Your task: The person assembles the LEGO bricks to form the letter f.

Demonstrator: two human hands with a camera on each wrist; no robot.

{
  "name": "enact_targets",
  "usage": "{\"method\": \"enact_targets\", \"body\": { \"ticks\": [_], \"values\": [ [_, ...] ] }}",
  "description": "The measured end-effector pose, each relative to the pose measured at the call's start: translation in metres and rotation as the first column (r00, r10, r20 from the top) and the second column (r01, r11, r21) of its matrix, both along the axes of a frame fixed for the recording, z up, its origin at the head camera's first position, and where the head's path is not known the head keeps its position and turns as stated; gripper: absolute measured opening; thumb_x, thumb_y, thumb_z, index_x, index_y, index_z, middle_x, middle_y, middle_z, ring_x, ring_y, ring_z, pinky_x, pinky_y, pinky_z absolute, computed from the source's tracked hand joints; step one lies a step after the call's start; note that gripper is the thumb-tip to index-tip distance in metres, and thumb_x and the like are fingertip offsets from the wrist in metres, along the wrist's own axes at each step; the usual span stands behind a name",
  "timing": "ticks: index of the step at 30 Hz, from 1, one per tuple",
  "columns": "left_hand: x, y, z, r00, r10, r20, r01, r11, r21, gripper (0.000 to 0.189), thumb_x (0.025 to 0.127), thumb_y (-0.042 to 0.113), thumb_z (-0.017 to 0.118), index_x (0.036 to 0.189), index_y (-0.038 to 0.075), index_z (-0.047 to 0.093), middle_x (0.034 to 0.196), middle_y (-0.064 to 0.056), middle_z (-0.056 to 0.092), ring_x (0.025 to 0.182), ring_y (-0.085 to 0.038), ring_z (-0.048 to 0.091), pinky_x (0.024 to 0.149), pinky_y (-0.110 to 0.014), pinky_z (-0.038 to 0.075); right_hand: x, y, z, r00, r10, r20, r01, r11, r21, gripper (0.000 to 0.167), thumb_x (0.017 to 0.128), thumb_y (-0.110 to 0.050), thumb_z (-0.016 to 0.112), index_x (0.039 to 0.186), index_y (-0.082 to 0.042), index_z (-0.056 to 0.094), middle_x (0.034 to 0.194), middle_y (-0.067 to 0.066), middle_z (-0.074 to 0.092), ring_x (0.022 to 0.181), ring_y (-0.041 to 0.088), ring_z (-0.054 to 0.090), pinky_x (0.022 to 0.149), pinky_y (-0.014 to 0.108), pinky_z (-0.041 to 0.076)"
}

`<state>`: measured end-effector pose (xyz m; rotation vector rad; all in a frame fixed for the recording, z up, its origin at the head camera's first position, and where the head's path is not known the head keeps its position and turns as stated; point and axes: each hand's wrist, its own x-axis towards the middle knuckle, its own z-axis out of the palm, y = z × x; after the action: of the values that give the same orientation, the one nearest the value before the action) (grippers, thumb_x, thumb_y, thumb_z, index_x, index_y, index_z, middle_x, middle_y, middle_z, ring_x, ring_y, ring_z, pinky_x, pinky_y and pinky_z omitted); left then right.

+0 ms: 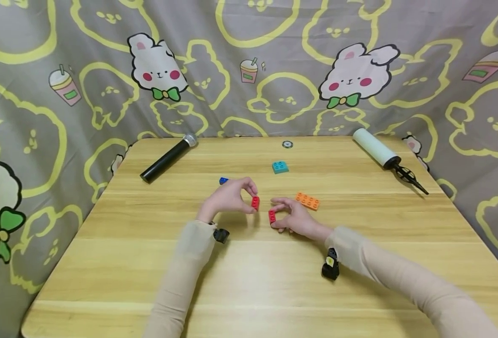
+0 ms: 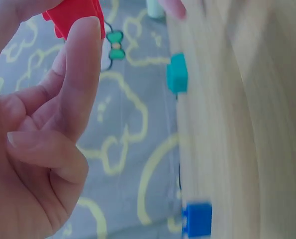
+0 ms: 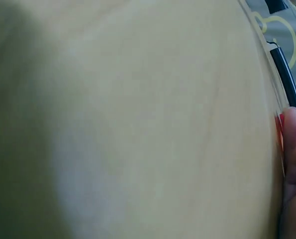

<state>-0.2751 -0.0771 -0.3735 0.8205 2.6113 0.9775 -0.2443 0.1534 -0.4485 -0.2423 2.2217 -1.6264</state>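
Observation:
Two red toy bricks are held apart over the middle of the table. My left hand (image 1: 231, 196) pinches one red brick (image 1: 255, 203) between thumb and fingers; in the left wrist view that red brick (image 2: 78, 17) shows at the top, against the fingertips. My right hand (image 1: 298, 218) pinches the other red brick (image 1: 272, 216), a little nearer to me. In the right wrist view only some fingers (image 3: 293, 144) and a bit of red show at the right edge. An orange brick (image 1: 307, 201) lies just beyond the right hand. Partly hidden behind the left hand is a blue brick (image 1: 223, 180).
Farther back lie a teal brick (image 1: 280, 167) and a small round disc (image 1: 287, 144). A black microphone (image 1: 168, 158) is at the back left, a pale cylinder with a black nozzle (image 1: 376, 149) at the back right. A patterned curtain (image 1: 270, 47) borders the wooden table (image 1: 249, 291).

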Motion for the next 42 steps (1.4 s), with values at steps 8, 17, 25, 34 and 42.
{"method": "enact_targets", "body": {
  "ticks": [8,17,25,34,42],
  "values": [
    [0.005,0.034,0.0,0.999,-0.01,-0.032,0.005,0.988,-0.154,0.035,0.069,0.03,0.084,0.096,0.024,0.061,0.1,0.009,0.067,0.087,-0.015,0.059,0.069,-0.029,0.043,-0.001,-0.008,0.0,0.997,-0.072,-0.012,0.072,0.997,0.001,0.072,0.074,-0.008,0.08,0.137,-0.011,0.045,0.12,0.014,0.061,0.058,0.015,0.063,0.044,0.021,0.041],
    [0.006,0.04,-0.017,0.998,0.039,-0.054,-0.05,0.972,-0.228,0.031,0.068,0.033,0.084,0.09,0.027,0.063,0.098,0.014,0.068,0.079,-0.009,0.055,0.064,-0.027,0.041,0.004,-0.01,-0.005,0.998,-0.063,-0.027,0.062,0.997,-0.043,0.071,0.074,-0.004,0.079,0.136,-0.004,0.044,0.118,0.018,0.06,0.057,0.014,0.061,0.046,0.021,0.044],
    [0.008,0.042,-0.024,0.998,0.027,-0.061,-0.041,0.973,-0.229,0.03,0.068,0.034,0.084,0.092,0.027,0.066,0.095,0.015,0.069,0.077,-0.006,0.055,0.065,-0.026,0.041,0.008,-0.013,-0.009,0.995,-0.084,-0.046,0.083,0.996,-0.011,0.067,0.074,-0.003,0.078,0.134,-0.005,0.047,0.116,0.016,0.062,0.056,0.014,0.061,0.045,0.022,0.043],
    [0.009,0.048,-0.023,0.996,0.001,-0.093,-0.025,0.967,-0.254,0.025,0.069,0.034,0.083,0.087,0.031,0.065,0.099,0.017,0.07,0.077,-0.005,0.054,0.068,-0.027,0.038,0.011,-0.011,-0.005,0.99,-0.114,-0.079,0.117,0.992,0.041,0.064,0.075,-0.005,0.078,0.132,-0.006,0.05,0.115,0.014,0.063,0.055,0.014,0.061,0.044,0.023,0.041],
    [0.01,0.049,-0.024,0.995,0.009,-0.097,-0.032,0.969,-0.246,0.024,0.069,0.033,0.083,0.085,0.031,0.066,0.096,0.019,0.07,0.084,-0.005,0.057,0.072,-0.029,0.039,0.011,-0.012,-0.005,0.989,-0.128,-0.08,0.132,0.99,0.044,0.064,0.073,-0.005,0.079,0.131,-0.006,0.051,0.114,0.013,0.064,0.055,0.014,0.061,0.044,0.022,0.04]
  ]
}}
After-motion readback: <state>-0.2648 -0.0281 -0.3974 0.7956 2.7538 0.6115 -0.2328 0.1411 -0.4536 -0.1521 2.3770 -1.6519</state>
